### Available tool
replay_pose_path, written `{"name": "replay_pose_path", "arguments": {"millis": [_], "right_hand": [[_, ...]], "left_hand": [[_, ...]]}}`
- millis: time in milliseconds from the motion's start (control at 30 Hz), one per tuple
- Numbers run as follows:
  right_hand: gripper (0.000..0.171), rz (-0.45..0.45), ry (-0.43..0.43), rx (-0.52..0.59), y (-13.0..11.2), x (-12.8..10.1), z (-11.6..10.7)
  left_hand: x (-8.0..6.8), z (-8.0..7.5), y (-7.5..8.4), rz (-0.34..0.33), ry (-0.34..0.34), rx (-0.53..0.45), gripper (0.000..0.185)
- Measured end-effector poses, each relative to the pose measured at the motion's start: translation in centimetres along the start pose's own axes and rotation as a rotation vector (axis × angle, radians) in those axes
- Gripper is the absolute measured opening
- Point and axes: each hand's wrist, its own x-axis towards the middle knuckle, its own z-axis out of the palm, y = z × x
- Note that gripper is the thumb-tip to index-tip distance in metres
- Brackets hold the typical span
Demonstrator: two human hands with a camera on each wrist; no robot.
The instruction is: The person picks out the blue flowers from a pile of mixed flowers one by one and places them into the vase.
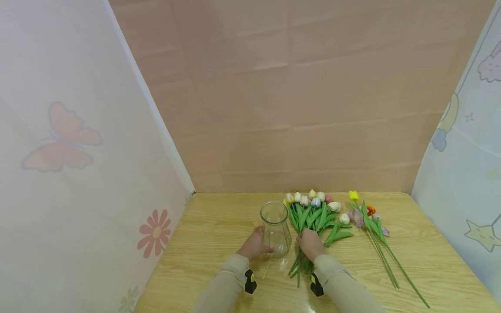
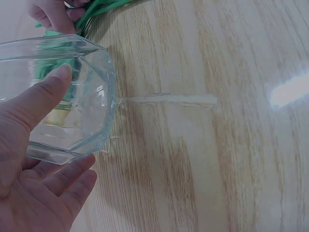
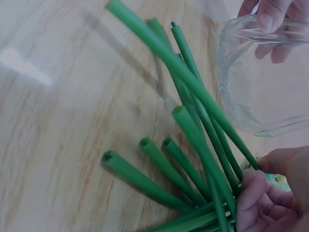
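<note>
1 glass vase (image 1: 275,228) in left hand (image 1: 254,244), right hand (image 1: 310,243) gripping tulip bunch (image 1: 311,212)

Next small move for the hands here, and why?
Probably lift the tulip bunch stem-ends first toward the mouth of the glass vase. The right hand already grips the green stems, which lie flat on the table beside the vase, and the left hand steadies the upright, empty vase.

A makeshift recording booth: a light wooden worktop (image 1: 219,234) boxed in by a plain pink paper backdrop (image 1: 297,95) and side curtains (image 1: 78,174) printed with butterflies, flowers and stars.
</note>
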Motion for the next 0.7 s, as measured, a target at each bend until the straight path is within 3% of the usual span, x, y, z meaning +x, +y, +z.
{"name": "replay_pose_path", "arguments": {"millis": [367,700], "right_hand": [[0.016,-0.034,0.108,0.141,1.1,-0.2,-1.4],[0.02,-0.103,0.261,0.102,1.3,-0.3,-7.0]], "left_hand": [[-0.2,-0.1,0.1,-0.005,-0.012,-0.019,0.097],[-0.3,-0.2,0.2,-0.002,-0.007,-0.032,0.096]]}}
